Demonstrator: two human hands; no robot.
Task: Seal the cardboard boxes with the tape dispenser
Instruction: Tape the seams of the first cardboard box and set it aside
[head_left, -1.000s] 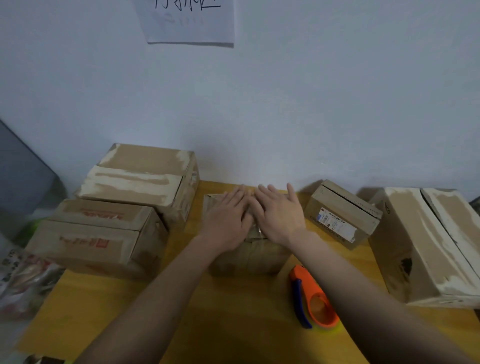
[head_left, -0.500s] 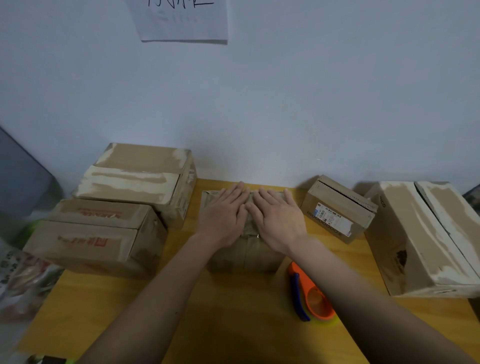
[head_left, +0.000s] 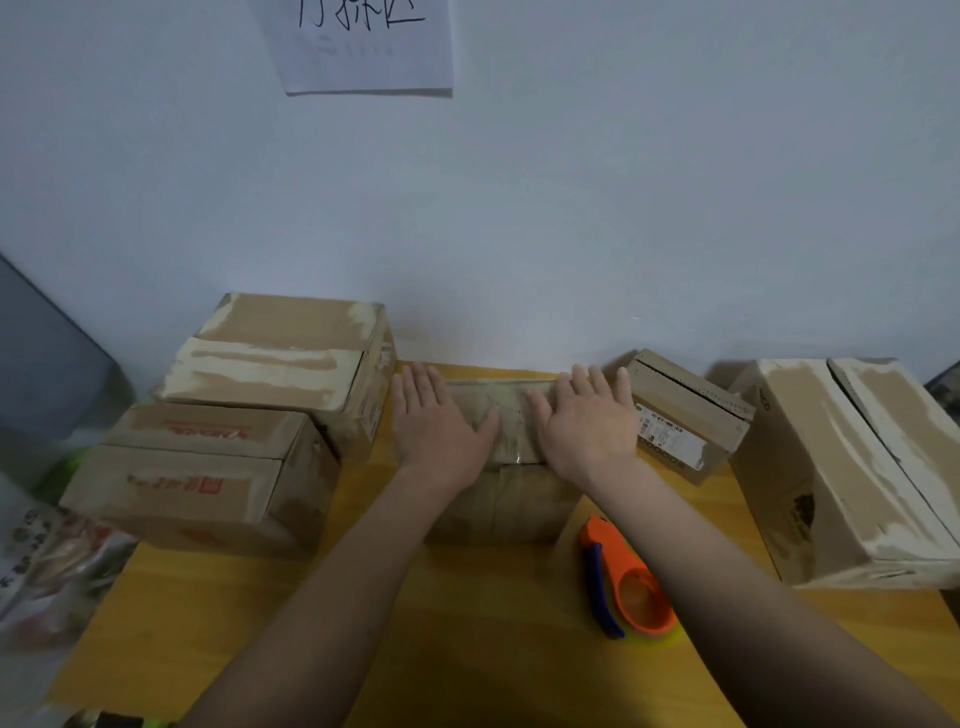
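Note:
A small cardboard box (head_left: 511, 415) stands in the middle of the yellow wooden table (head_left: 441, 623), against the wall. Shiny tape runs across its top. My left hand (head_left: 436, 421) lies flat on the left part of the lid, fingers spread. My right hand (head_left: 587, 421) lies flat on the right part, palm down. A strip of the taped lid shows between them. The orange and blue tape dispenser (head_left: 623, 582) lies on the table just right of the box's front, under my right forearm, untouched.
Two cardboard boxes sit at the left, a front one (head_left: 197, 473) and a rear one (head_left: 280, 358). A small labelled box (head_left: 685, 415) and a big box (head_left: 852, 467) stand at the right. Plastic bags (head_left: 47, 561) lie off the left edge. A paper sheet (head_left: 363, 47) hangs on the wall.
My hands were side by side at the middle of the lid; they have slid apart toward its left and right ends. The dispenser has not moved.

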